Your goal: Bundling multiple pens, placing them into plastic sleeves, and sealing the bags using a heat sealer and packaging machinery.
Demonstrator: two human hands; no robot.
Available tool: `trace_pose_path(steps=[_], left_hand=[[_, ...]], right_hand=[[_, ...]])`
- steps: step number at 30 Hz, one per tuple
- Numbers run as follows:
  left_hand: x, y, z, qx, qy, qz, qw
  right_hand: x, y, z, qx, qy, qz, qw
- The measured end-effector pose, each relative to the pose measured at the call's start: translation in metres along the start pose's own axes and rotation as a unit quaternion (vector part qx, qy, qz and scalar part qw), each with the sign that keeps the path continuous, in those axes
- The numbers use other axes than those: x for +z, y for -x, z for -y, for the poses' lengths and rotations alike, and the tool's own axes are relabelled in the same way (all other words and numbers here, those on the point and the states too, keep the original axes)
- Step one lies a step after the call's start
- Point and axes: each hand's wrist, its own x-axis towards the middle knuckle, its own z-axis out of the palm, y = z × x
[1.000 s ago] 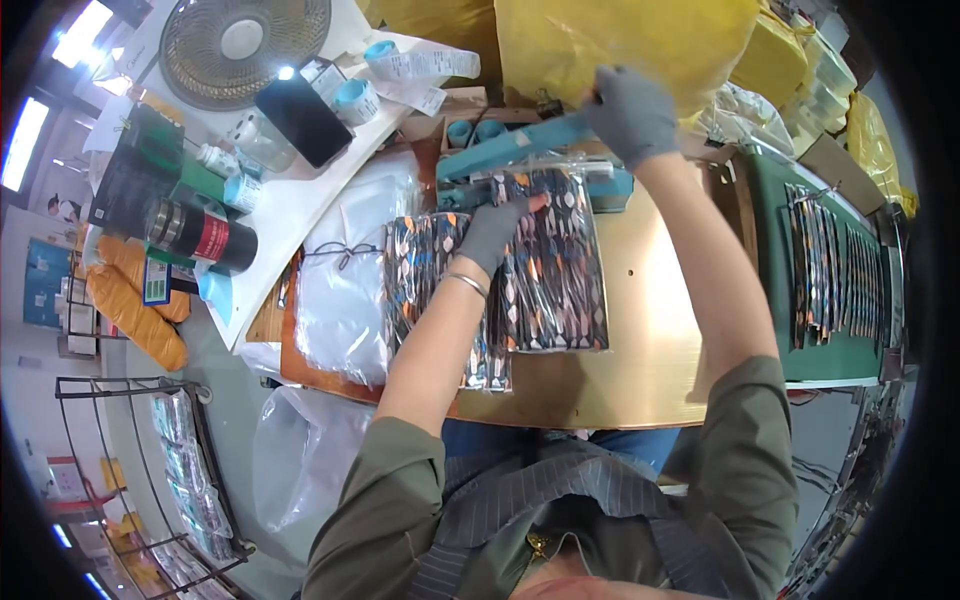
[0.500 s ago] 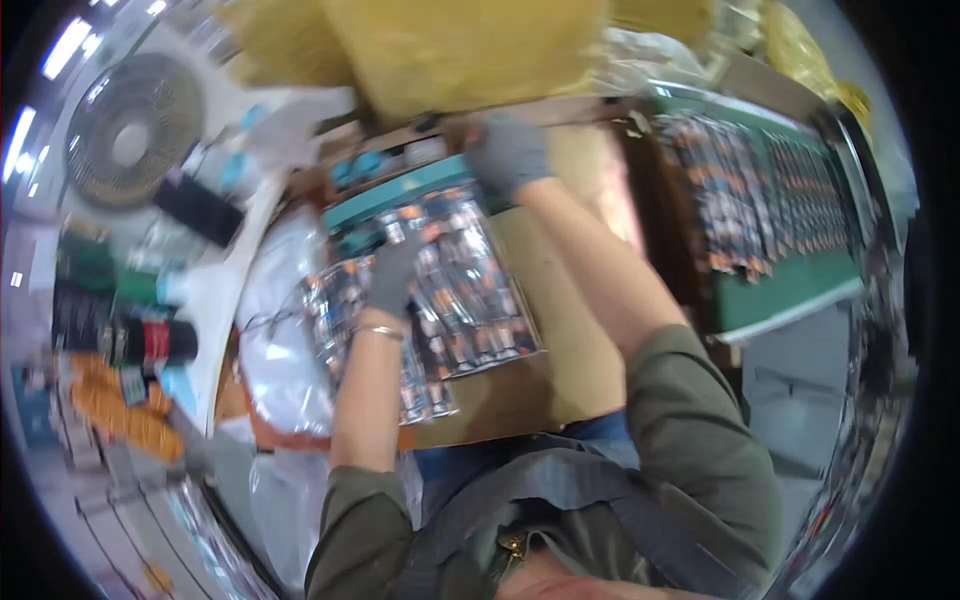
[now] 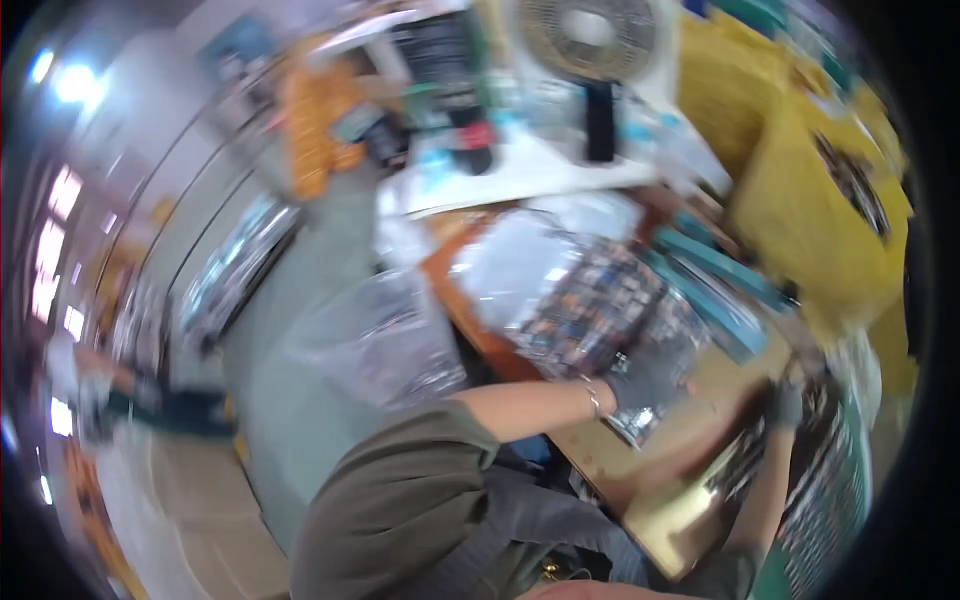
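Note:
My left hand (image 3: 650, 382), in a grey glove with bare fingertips, lies over shiny clear packets (image 3: 675, 325) on the brown cardboard surface (image 3: 735, 385). Its fingers stretch to the right, somewhat blurred. A flat layer of packets with small dark, white and orange pieces (image 3: 592, 305) lies just beyond it. Toward the right, my right hand (image 3: 785, 405), also gloved in grey, reaches to the tray of packets (image 3: 825, 500). Motion smears its fingers, so any grip there is unclear. Teal strips (image 3: 725, 270) lie beyond the packets.
Clear plastic bags (image 3: 515, 265) lie left of the packets, and another (image 3: 385, 340) hangs off the table edge. A fan (image 3: 590, 35), a black phone (image 3: 600, 120) and a dark bottle (image 3: 470, 140) stand at the back. A large yellow bag (image 3: 830, 210) is at the far right.
The view has swung left. My right hand has left the far edge of the cardboard and moved to the tray on the right. My left hand stays over the packets.

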Motion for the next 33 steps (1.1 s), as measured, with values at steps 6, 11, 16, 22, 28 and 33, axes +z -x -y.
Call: trace_pose_path(steps=[6,11,16,22,28,33], left_hand=[[-0.029,0.061,-0.018,-0.056,0.089,-0.035,0.994],[-0.027,0.041,-0.062,-0.274,0.592,0.302,0.695],[-0.049,0.048,-0.070,-0.160,0.582,0.126,0.787],[-0.074,0.079,-0.106,-0.131,0.504,0.317,0.793],[-0.061,0.105,-0.119,-0.161,0.375,0.151,0.900],[-0.080,0.115,-0.125,-0.198,0.571,0.217,0.766]], right_hand=[[-0.110,-0.014,-0.008,0.079,-0.286,-0.005,0.955],[-0.229,0.076,-0.011,0.088,-0.816,-0.285,0.496],[-0.367,0.161,0.065,-0.136,-0.476,-0.409,0.767],[-0.360,0.192,-0.010,0.210,-0.877,-0.234,0.363],[-0.370,0.187,-0.023,0.094,-0.850,-0.158,0.495],[-0.379,0.185,-0.030,0.098,-0.888,-0.207,0.398]])
